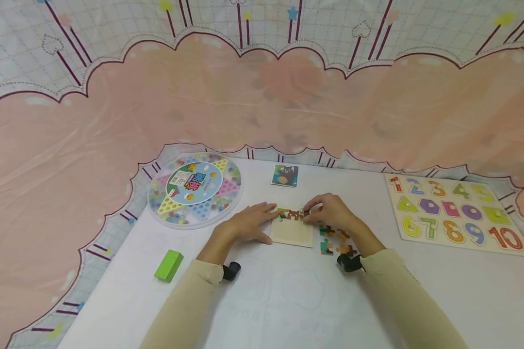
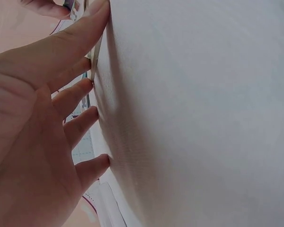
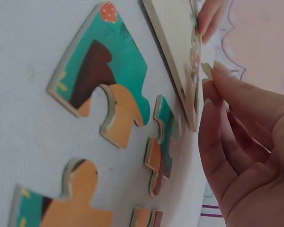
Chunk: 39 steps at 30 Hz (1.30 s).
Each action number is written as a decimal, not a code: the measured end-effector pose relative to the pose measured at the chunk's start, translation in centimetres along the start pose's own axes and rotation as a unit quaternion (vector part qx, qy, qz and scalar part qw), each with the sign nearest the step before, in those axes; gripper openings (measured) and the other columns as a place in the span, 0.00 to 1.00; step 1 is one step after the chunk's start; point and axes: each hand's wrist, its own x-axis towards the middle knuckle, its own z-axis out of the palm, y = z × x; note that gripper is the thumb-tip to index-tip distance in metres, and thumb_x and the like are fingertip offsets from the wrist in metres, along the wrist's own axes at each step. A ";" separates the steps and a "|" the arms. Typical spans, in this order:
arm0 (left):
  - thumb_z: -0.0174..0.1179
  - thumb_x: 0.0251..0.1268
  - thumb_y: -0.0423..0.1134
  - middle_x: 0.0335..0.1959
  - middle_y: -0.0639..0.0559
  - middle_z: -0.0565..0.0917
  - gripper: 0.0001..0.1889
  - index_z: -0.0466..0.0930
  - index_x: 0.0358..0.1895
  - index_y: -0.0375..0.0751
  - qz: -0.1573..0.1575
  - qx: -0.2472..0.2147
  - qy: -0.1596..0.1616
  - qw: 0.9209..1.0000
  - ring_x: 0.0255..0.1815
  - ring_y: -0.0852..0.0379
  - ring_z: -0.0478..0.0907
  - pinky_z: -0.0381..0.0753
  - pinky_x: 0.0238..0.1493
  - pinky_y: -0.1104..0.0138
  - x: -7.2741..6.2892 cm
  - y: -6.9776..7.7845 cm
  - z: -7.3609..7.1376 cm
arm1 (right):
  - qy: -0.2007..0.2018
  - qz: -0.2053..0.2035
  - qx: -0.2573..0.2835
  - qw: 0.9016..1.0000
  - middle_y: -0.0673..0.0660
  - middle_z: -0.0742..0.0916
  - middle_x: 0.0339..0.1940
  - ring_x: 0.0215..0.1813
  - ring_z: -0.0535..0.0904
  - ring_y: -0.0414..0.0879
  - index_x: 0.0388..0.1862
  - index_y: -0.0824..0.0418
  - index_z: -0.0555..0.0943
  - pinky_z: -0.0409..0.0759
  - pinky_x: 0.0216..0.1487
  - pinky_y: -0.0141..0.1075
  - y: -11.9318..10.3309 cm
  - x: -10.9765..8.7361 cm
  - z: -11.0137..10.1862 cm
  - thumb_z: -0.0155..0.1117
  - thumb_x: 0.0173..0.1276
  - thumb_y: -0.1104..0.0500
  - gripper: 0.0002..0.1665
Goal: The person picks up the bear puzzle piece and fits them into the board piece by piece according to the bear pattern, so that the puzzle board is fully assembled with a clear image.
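Observation:
A small wooden puzzle tray (image 1: 292, 233) lies on the table, with a few joined pieces (image 1: 293, 215) along its far side and bare wood in the nearer part. My left hand (image 1: 252, 223) rests at the tray's left side, fingers spread and thumb at the near left corner. At the far right corner, my right hand (image 1: 329, 212) pinches a puzzle piece (image 3: 207, 71) between thumb and fingers; most of that piece is hidden. Several loose puzzle pieces (image 1: 326, 247) in green, brown and orange lie right of the tray, below the right hand.
Beyond the tray lies a picture card with a bear (image 1: 285, 175). A round Chinese checkers board (image 1: 194, 189) is at the back left, a green block (image 1: 169, 265) at the left. A number-and-shape board (image 1: 456, 213) lies at the right. A patterned curtain (image 1: 262, 106) hangs behind.

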 end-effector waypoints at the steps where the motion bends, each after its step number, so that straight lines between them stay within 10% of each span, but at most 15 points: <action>1: 0.71 0.61 0.50 0.85 0.49 0.54 0.46 0.59 0.81 0.50 0.001 0.001 -0.001 1.000 0.88 0.45 0.45 0.45 0.86 0.43 0.0 0.0 0.0 | -0.001 -0.002 -0.003 1.000 0.60 0.88 0.57 0.40 0.82 0.44 0.49 0.58 0.89 0.78 0.41 0.31 0.0 0.0 0.0 0.76 0.64 0.54 0.17; 39: 0.71 0.62 0.51 0.85 0.49 0.55 0.45 0.59 0.81 0.50 0.005 0.003 -0.001 1.000 0.88 0.45 0.45 0.46 0.86 0.45 -0.1 -0.2 -0.2 | 0.022 0.004 -0.105 0.994 0.56 0.89 0.41 0.38 0.78 0.45 0.44 0.61 0.89 0.78 0.42 0.35 -1.2 0.6 1.4 0.82 0.56 0.52 0.20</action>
